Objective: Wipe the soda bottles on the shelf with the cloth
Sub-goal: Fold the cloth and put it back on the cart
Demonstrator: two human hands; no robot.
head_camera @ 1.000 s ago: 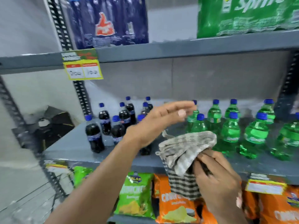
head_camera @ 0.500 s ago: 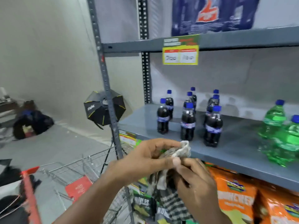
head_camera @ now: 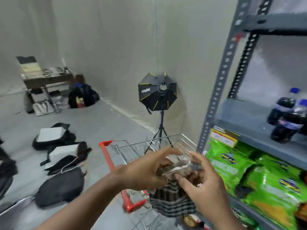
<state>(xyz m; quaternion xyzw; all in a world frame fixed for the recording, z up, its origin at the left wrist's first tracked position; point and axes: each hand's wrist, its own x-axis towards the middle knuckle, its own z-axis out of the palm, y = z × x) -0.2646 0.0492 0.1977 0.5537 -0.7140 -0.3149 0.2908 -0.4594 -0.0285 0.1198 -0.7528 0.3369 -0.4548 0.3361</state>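
A striped grey and white cloth point(head_camera: 172, 201) hangs between both hands in the lower middle of the head view. My left hand point(head_camera: 144, 171) pinches its bunched top from the left, and my right hand point(head_camera: 206, 185) grips it from the right. Dark cola bottles point(head_camera: 287, 118) with blue caps stand on the grey shelf point(head_camera: 245, 117) at the far right, blurred, well above and to the right of my hands. The green soda bottles are out of view.
A wire shopping cart point(head_camera: 149, 150) with a red handle stands just beyond my hands. Green snack bags point(head_camera: 259, 176) fill the lower shelf. A black softbox on a tripod point(head_camera: 157, 92) stands near the wall. Bags point(head_camera: 59, 186) lie on the floor at left.
The view has swung far to the left, away from the shelf, so most bottles have left the frame. Both hands still bunch the cloth, now over the cart.
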